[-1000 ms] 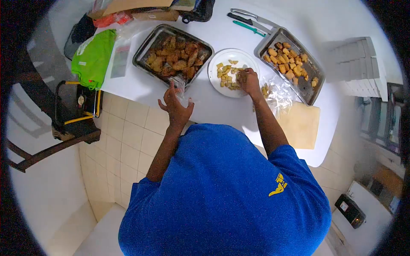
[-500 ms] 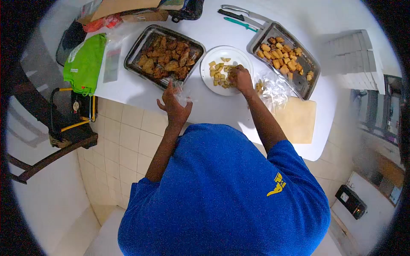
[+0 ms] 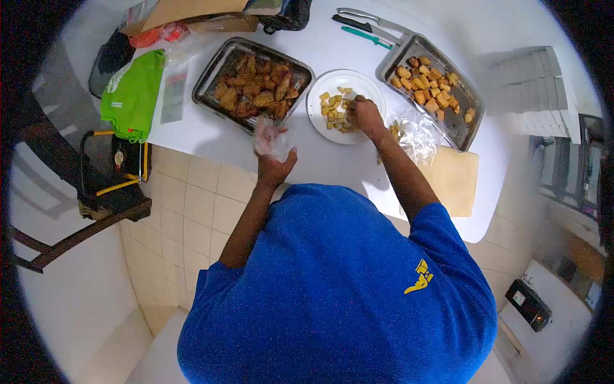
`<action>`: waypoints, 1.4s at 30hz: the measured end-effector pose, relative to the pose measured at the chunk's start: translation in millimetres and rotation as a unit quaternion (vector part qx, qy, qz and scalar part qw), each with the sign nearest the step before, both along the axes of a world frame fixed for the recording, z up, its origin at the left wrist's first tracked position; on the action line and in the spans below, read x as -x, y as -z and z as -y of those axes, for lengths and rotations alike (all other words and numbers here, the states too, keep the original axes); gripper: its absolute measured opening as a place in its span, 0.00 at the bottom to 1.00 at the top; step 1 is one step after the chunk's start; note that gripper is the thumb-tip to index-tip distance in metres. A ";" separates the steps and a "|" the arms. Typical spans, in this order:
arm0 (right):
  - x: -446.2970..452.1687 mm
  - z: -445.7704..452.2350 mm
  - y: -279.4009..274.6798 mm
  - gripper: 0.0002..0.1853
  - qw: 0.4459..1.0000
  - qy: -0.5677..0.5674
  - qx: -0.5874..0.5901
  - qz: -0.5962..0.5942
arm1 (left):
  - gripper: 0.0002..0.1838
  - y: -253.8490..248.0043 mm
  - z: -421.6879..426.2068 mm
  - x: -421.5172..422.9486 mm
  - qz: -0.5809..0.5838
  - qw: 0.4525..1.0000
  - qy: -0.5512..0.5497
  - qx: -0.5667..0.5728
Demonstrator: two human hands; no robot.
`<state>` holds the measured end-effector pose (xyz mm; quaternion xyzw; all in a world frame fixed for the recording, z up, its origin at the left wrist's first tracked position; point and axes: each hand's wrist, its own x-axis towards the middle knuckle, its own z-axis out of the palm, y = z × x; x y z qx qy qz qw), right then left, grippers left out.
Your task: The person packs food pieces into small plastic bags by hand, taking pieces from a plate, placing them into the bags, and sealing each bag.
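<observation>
My left hand [image 3: 274,161] holds a small clear plastic bag [image 3: 268,136] by the near edge of a dark baking pan [image 3: 213,111]. The film covers part of its fingers. Browned fried meat pieces [image 3: 252,83] fill much of that pan. Over the right part of a white plate [image 3: 325,133], my right hand [image 3: 367,118] has its fingers closed and pointing down. What they hold is hidden. Small pale yellow diced pieces [image 3: 334,115] lie on the plate beside these fingers.
At the right, a second pan [image 3: 471,131] holds golden fried chunks [image 3: 430,86]. A larger clear plastic bag [image 3: 419,133] with some pieces lies near a cutting board [image 3: 451,179]. Several knives [image 3: 371,29] lie behind. A green bag [image 3: 133,93] sits at the left.
My left hand has moved slightly right, and the small plastic bag now covers its fingers, which were spread before. My right hand stays at the plate. The whole view has shifted slightly.
</observation>
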<state>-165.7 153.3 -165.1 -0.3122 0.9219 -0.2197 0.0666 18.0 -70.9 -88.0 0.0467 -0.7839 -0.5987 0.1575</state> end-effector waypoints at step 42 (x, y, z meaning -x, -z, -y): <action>-72.0 38.2 -196.6 0.13 0.933 -0.056 0.329 0.133 | 0.33 -15.1 -29.7 51.9 -0.072 0.942 0.081 0.318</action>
